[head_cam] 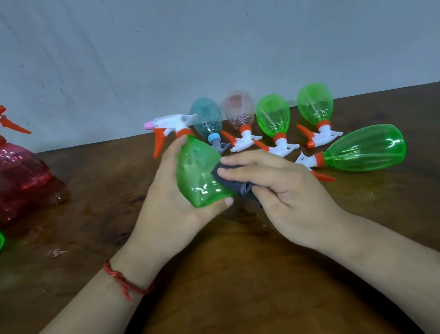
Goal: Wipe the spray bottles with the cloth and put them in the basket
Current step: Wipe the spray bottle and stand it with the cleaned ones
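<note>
left grip [163, 198] clamped round the green spray bottle [198, 174], just above the table [237, 285], long axis near upright, trigger head up and pointing left. right grip [276, 186] pinches the grey cloth [239, 189], pressed on the bottle's right flank, so the wipe should run along that side. basket not in view.
</note>
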A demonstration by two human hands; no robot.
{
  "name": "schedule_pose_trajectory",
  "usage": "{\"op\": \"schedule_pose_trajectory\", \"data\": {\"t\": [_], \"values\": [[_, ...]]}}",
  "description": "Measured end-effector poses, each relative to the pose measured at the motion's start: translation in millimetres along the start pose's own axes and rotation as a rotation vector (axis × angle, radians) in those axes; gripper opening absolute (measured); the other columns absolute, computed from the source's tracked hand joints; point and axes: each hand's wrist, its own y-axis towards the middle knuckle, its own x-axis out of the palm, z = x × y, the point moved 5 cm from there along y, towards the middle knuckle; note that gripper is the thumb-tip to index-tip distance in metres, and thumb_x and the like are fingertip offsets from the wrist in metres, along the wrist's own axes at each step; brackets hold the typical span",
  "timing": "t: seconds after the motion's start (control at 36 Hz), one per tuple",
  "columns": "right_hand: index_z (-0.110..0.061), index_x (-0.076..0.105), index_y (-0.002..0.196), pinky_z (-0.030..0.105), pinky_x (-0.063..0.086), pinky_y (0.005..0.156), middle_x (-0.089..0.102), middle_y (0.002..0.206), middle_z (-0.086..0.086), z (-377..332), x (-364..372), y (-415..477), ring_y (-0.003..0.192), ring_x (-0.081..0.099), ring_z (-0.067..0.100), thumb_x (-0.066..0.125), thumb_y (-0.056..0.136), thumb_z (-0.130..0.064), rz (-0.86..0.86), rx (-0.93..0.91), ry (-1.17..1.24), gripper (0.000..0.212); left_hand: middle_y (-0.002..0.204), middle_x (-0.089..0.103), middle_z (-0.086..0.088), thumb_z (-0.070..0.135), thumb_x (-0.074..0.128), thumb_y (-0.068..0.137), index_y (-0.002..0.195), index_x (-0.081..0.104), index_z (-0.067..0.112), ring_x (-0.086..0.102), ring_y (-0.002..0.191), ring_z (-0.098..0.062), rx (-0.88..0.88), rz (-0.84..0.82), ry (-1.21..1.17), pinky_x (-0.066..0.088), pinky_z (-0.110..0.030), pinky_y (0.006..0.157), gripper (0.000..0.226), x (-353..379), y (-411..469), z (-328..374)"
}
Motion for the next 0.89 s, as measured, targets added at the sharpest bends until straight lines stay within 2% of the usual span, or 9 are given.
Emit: {"op": "schedule_pose_trajectory", "data": {"t": [0.08,0.17,0.36,0.44,0.5,0.64,0.75,0.89], "values": [[-0.016,0.073,0.134,0.035,0.049,0.112,0.063,0.144,-0.006,-4,6,-2,0.136,0.057,0.010,0.047,0.099,0.005,-0.077,-0.029,-0.038,0.049,0.140,0.058,0.028,0.040,0.102,0.065,0.157,0.038,0.040,0.058,0.129,0.007,-0.040,0.037,-0.009,0.044,-0.005,0.100,0.112,-6,2,-6],[-0.018,0.071,0.137,0.037,0.049,0.112,0.062,0.146,-0.008,-4,6,-2,0.137,0.056,0.011,0.046,0.099,0.003,-0.096,-0.030,-0.057,0.050,0.139,0.055,0.033,0.040,0.102,0.068,0.157,0.036,0.043,0.056,0.128,0.011,-0.060,0.044,0.021,0.042,-0.002,0.098,0.111,-8,4,-9],[-0.015,0.072,0.135,0.025,0.045,0.114,0.063,0.144,-0.006,3,4,-1,0.137,0.055,0.007,0.046,0.094,0.012,-0.091,-0.016,-0.014,0.056,0.146,0.055,0.027,0.052,0.097,0.066,0.159,0.033,0.044,0.055,0.134,0.007,-0.092,-0.031,0.013,0.045,-0.014,0.110,0.113,-2,2,-12],[-0.018,0.070,0.138,0.018,0.039,0.116,0.062,0.146,-0.008,8,2,0,0.139,0.052,0.003,0.046,0.096,0.012,-0.049,0.025,-0.009,0.057,0.155,0.051,0.021,0.052,0.098,0.068,0.162,0.030,0.043,0.051,0.142,0.000,-0.057,-0.106,0.068,0.045,-0.031,0.120,0.117,2,0,-9],[-0.020,0.069,0.140,0.018,0.036,0.117,0.061,0.147,-0.011,12,0,1,0.141,0.051,0.002,0.048,0.097,0.013,-0.009,0.062,0.006,0.058,0.159,0.048,0.019,0.050,0.099,0.069,0.164,0.028,0.040,0.049,0.145,-0.003,-0.025,-0.155,0.083,0.044,-0.038,0.122,0.119,7,-3,-4],[-0.022,0.071,0.136,0.022,0.038,0.119,0.065,0.141,-0.013,23,-6,5,0.140,0.052,0.003,0.048,0.099,0.013,0.079,0.170,0.126,0.056,0.164,0.041,0.020,0.045,0.099,0.071,0.167,0.028,0.032,0.042,0.151,-0.003,0.084,-0.295,0.086,0.039,-0.033,0.125,0.121,21,-11,10],[-0.022,0.074,0.129,0.023,0.040,0.118,0.069,0.135,-0.017,25,-9,7,0.136,0.055,0.000,0.049,0.101,0.013,0.127,0.261,0.300,0.051,0.161,0.041,0.026,0.049,0.097,0.070,0.166,0.030,0.031,0.043,0.151,-0.001,0.113,-0.286,0.037,0.037,-0.021,0.122,0.119,20,-13,13],[-0.017,0.074,0.129,0.020,0.040,0.116,0.068,0.136,-0.009,23,-11,7,0.136,0.056,0.005,0.050,0.099,0.014,0.187,0.261,0.344,0.049,0.158,0.042,0.025,0.058,0.095,0.070,0.165,0.030,0.038,0.044,0.148,-0.012,0.125,-0.227,0.075,0.039,-0.032,0.122,0.117,12,-12,13]]}}
